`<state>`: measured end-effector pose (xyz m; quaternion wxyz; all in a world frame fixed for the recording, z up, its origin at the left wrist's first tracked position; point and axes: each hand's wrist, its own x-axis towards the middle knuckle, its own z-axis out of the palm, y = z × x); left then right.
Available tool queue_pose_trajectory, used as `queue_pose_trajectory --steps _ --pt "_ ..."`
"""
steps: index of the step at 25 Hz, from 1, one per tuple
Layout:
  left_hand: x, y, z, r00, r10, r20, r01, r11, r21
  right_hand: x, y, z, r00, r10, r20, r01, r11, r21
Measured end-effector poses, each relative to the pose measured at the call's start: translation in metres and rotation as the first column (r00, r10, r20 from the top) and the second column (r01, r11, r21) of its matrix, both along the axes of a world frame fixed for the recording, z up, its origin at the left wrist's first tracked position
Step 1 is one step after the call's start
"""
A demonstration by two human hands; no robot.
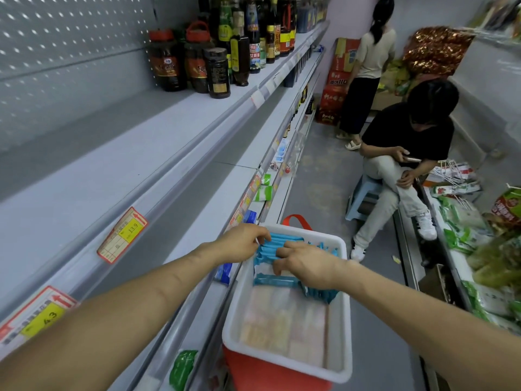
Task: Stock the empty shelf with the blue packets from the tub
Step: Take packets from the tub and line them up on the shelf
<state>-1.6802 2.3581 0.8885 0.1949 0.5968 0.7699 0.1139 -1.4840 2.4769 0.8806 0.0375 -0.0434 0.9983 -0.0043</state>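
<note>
A white tub [345,328] sits on a red base in the aisle, below my arms. A row of blue packets [272,248] stands on edge at its far end, with more blue packets [321,295] lower right. My left hand [242,242] grips the left end of the row. My right hand [304,263] presses its fingers onto the right end of the same row. The bare white shelf [93,165] runs along the left, at arm height.
Dark sauce bottles [217,71] stand at the shelf's far end. Lower shelves hold a few blue and green packets [184,368]. A person [406,153] sits on a stool in the aisle ahead; another person [366,69] stands beyond. Green bagged goods [479,249] fill the right.
</note>
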Motion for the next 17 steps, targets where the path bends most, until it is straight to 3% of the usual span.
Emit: queue_pose_trajectory --steps 3,9,17 --pt "0.016 0.011 -0.012 0.996 -0.068 -0.050 0.064 0.995 -0.077 0.019 0.023 0.041 0.999 -0.004 -0.035 0.006 0.998 0.067" --pt "0.036 0.022 -0.041 0.965 -0.233 -0.119 0.204 0.955 -0.217 0.070 0.065 0.095 0.986 -0.163 -0.033 0.166 0.979 0.120" --pt "0.041 0.021 -0.062 0.919 -0.324 -0.223 0.295 0.943 -0.154 0.096 0.063 0.094 0.967 -0.253 -0.011 0.254 0.965 0.066"
